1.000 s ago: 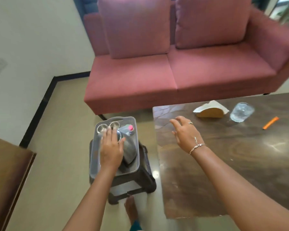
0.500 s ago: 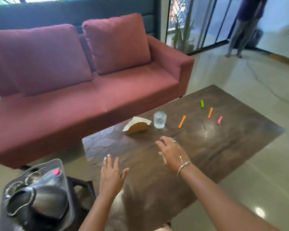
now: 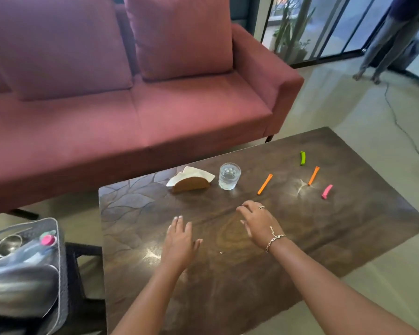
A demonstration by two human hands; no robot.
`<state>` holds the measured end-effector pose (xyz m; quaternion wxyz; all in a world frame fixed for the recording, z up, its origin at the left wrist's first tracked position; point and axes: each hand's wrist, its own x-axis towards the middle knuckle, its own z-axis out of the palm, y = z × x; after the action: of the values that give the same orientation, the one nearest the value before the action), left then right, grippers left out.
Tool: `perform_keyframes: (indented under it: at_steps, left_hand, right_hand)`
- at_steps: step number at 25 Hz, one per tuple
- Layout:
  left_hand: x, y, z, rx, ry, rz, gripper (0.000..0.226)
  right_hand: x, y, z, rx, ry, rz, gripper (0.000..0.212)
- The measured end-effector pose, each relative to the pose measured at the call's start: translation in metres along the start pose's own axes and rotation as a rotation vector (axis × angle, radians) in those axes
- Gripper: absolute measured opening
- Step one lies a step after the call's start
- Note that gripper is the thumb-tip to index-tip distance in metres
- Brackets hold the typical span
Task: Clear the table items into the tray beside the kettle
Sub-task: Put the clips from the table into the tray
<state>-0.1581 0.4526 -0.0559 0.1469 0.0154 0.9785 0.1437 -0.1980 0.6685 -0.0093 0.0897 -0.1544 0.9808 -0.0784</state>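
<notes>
— Where are the person's hands?

— Both are out over the dark wooden table (image 3: 252,281). The left hand (image 3: 179,240) is flat, palm down, with its fingers straight and close together, and it holds nothing. The right hand (image 3: 257,223) has its fingers loosely bent and a little spread, and it also holds nothing. Whether either hand touches the wood cannot be told.

— And the things to be cleared?

— They lie along the table's far side, apart from both hands. A napkin holder (image 3: 191,185) stands with a clear glass (image 3: 229,176) just to its right. Further right are the near orange stick (image 3: 264,184), the far orange stick (image 3: 313,175), a green stick (image 3: 302,158) and a pink stick (image 3: 327,191).

— The tray?

— The grey tray (image 3: 63,274) sits on a dark stool (image 3: 82,281) at the table's left end. It holds the steel kettle (image 3: 22,288), with a small steel bowl (image 3: 9,245) behind the kettle.
</notes>
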Motion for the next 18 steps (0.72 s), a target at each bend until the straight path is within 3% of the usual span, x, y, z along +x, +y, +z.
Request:
perform_keyframes:
  at_steps: [6,12,18]
  left_hand:
    - [0.042,0.049,0.001,0.116,-0.1,0.132,0.051]
    - [0.094,0.119,0.009,0.14,-0.175,0.243,0.044]
    - [0.155,0.189,0.024,0.033,-0.261,0.108,0.039]
  right_hand:
    - [0.028,0.061,-0.009,0.065,-0.029,0.062,0.034]
    - [0.031,0.162,-0.013,0.024,-0.085,0.19,0.054]
    - [0.065,0.288,-0.007,-0.025,-0.156,0.143,0.053]
